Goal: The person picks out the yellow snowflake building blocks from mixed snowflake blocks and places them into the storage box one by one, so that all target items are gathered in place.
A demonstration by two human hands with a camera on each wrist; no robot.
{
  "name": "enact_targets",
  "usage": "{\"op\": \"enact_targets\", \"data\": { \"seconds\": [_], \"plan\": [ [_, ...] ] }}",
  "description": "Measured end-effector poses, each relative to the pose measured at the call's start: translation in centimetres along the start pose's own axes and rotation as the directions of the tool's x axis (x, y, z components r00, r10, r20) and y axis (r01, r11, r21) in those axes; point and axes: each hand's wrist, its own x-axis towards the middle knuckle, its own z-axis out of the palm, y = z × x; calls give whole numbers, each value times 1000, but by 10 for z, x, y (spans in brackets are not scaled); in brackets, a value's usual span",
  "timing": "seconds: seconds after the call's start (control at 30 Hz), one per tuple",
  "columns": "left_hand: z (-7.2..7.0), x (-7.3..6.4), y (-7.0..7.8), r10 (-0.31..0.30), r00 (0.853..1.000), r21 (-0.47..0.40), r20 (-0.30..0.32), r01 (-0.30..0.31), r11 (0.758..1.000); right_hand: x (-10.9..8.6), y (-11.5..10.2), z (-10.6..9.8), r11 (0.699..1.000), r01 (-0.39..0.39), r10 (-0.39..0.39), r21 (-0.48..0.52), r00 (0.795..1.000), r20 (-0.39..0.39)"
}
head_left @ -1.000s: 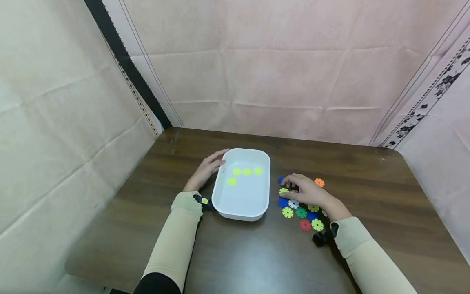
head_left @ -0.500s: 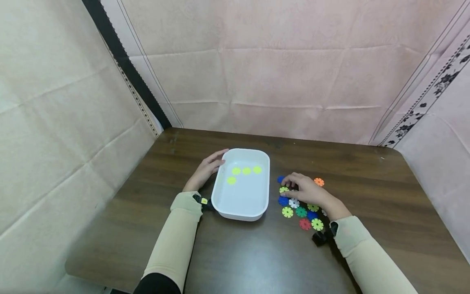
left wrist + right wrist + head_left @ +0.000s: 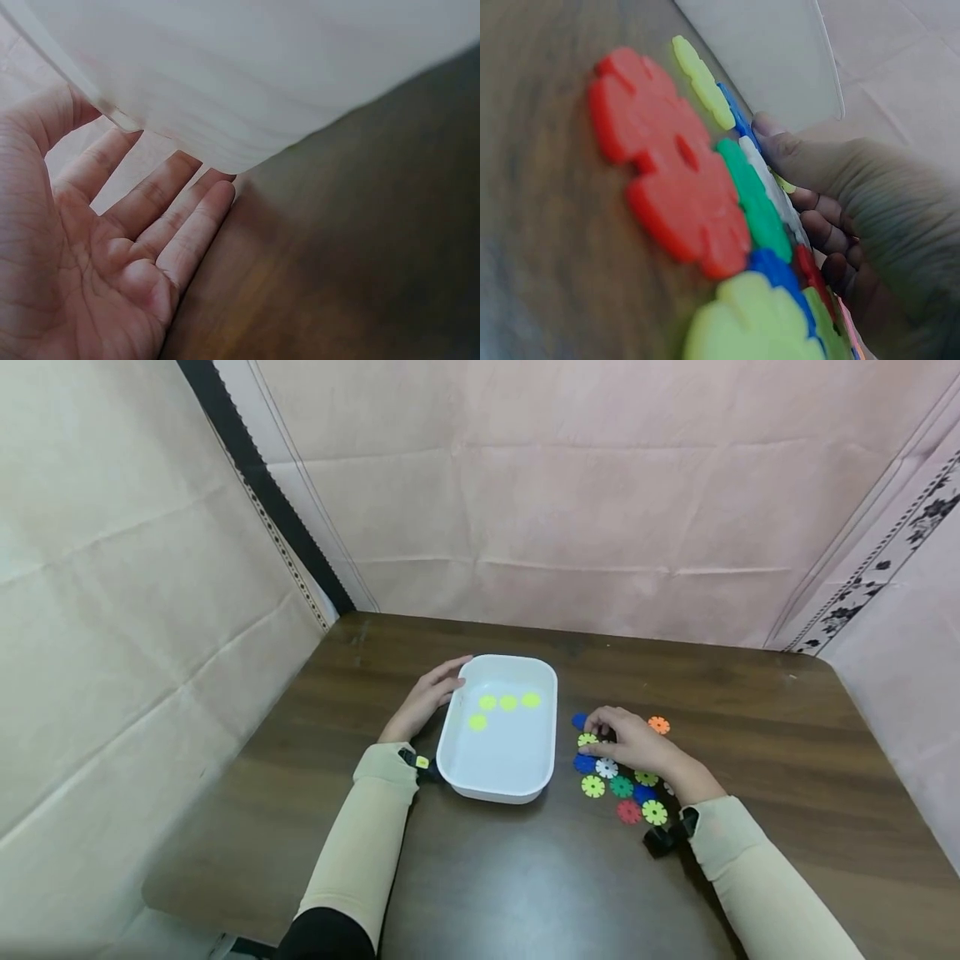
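Observation:
A white plastic tray stands on the table, with several yellow-green discs inside it. My left hand holds its far left corner, the thumb at the rim and the fingers along the outside wall. Right of the tray lie several flower-shaped plastic building discs, including a red one, a green one and a white one. Among them my right hand pinches a yellow-green building disc between thumb and fingers. In the right wrist view, the thumb partly hides that disc.
An orange disc lies beyond the right hand, and a blue one sits near its fingertips. The dark wooden table ends at pale cloth hangings behind and at both sides.
The head view has shifted slightly. Both hands keep their places at the tray and the discs.

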Motion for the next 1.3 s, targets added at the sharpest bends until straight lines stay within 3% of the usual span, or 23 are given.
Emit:
{"op": "enact_targets", "data": {
  "seconds": [0.2, 0.47, 0.8, 1.3],
  "plan": [
    [-2, 0, -2, -13, 1000, -8, -3, 13, 1000, 2, 0, 3, 1000, 2, -2, 17, 1000, 0],
    [2, 10, 4, 19, 1000, -6, 20, -19, 1000, 0, 0, -5, 999, -33, 33, 13, 999, 1],
    [-3, 4, -2, 17, 1000, -16, -2, -17, 1000, 3, -3, 0, 999, -29, 30, 38, 1000, -10],
    [-3, 1, 0, 7, 1000, -11, -3, -7, 1000, 8, -22, -11, 995, 87, -82, 39, 990, -112]
  ]
}}
